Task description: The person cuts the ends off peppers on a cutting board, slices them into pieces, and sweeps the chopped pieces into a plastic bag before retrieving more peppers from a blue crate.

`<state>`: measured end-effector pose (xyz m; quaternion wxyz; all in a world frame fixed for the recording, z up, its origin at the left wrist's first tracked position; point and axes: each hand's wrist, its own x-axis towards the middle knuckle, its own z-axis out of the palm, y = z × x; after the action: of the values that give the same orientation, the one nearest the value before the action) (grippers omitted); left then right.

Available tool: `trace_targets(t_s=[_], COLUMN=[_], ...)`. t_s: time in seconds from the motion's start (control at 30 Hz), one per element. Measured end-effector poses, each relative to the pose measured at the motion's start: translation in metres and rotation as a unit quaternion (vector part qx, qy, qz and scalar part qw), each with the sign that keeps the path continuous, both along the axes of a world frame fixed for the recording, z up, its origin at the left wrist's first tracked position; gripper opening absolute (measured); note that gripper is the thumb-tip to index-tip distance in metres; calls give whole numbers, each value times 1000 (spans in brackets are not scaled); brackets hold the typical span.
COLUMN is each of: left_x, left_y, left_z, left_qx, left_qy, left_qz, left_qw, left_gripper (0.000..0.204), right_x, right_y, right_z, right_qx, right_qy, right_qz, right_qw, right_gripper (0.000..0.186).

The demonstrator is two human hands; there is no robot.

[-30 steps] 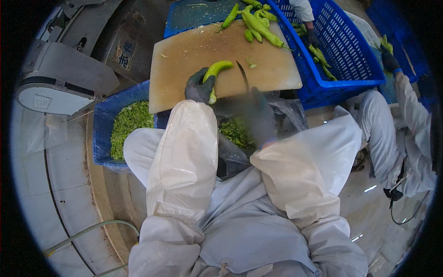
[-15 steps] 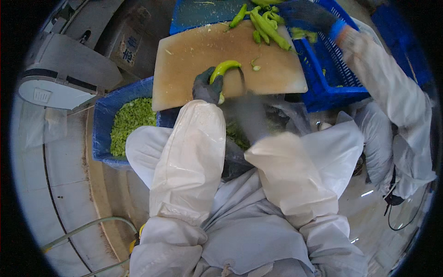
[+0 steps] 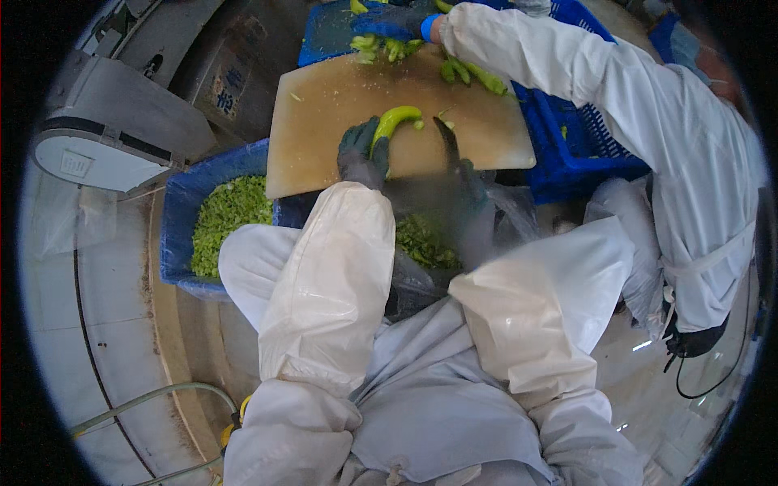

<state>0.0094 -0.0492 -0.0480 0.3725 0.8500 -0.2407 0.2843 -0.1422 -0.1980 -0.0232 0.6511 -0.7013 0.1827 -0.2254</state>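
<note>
At the far left a grey-and-white machine housing (image 3: pixel 105 134) is cut off by the dark rim of the view; a pale plate with dark characters (image 3: pixel 231 81) sits on the metal body behind it, too blurred to read; below, a blue crate (image 3: pixel 182 211) holds chopped green bits, partly hidden under the cutting board (image 3: pixel 324 138) and the white sleeve. The left hand (image 3: pixel 362 154), in a dark glove, is closed around the lower end of a curved green pepper (image 3: pixel 395 123), which lies on the board near its middle; the palm side is hidden. Right of it the right hand (image 3: pixel 470 182) is motion-smeared and grips the handle of a dark knife (image 3: pixel 446 139) whose blade points up over the board; the fingers cannot be made out clearly. More chopped green (image 3: pixel 425 239) shows between the two sleeves. At the top a co-worker's blue-gloved hand (image 3: pixel 393 20) rests on a heap of peppers (image 3: pixel 454 69); their body fills the right edge beside a blue slatted basket (image 3: pixel 579 154).
</note>
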Motion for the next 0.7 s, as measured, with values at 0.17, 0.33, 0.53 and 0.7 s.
trace_targets(t_s=[0.17, 0.33, 0.53, 0.7], left_x=[4, 2, 6, -5], left_y=[13, 19, 10, 38], left_z=[-5, -9, -13, -16], left_qx=[43, 38, 52, 110], left_qy=[-16, 46, 45, 52], left_qz=[25, 38, 41, 99], left_qw=[999, 997, 997, 988], left_gripper=[35, 39, 40, 39], right_x=[29, 47, 91, 65], right_y=[8, 16, 34, 24], right_z=[14, 4, -57, -17], right_qx=[139, 108, -296, 459], right_qy=[7, -33, -55, 19], right_qz=[-2, 60, -185, 253], right_qw=[990, 992, 935, 851], right_gripper=[24, 19, 15, 21])
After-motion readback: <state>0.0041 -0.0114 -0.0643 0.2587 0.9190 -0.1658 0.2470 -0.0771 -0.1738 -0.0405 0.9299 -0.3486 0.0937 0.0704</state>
